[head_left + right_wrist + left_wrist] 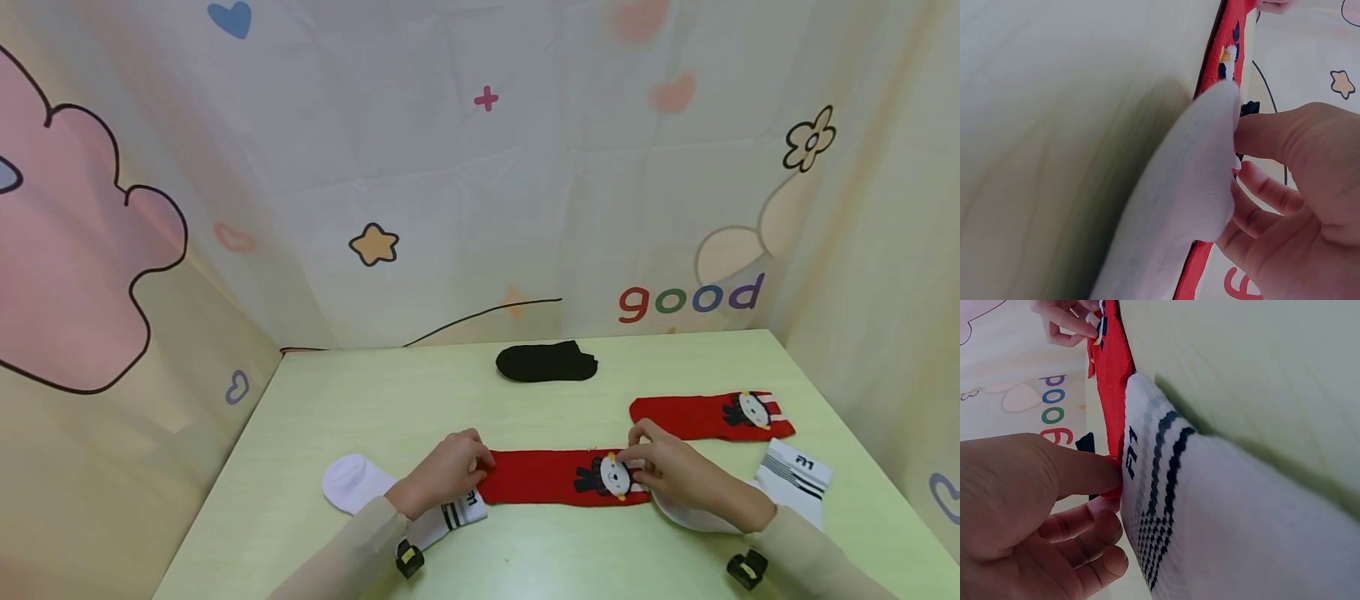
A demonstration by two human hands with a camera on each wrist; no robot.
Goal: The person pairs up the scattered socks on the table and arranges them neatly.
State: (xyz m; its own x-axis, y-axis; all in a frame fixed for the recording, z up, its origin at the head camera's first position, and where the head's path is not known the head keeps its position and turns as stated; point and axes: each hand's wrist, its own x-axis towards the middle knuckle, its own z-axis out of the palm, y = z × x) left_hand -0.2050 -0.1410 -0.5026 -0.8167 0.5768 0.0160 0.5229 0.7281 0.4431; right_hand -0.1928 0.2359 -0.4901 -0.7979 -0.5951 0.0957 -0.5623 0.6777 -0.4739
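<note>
At far left, a white sock [351, 483] lies slantwise on the table [315, 400], partly behind the left hand [442, 471]. That hand's thumb and forefinger pinch one end of the near red sock [532, 477], which lies flat between both hands. Beyond it sits a black sock [546, 363]. The right hand [678, 475] appears to pinch the patterned end, its fingertips partly hidden in the wrist view. Further right: the other red sock [690, 417] and a striped white sock [795, 479].
</note>
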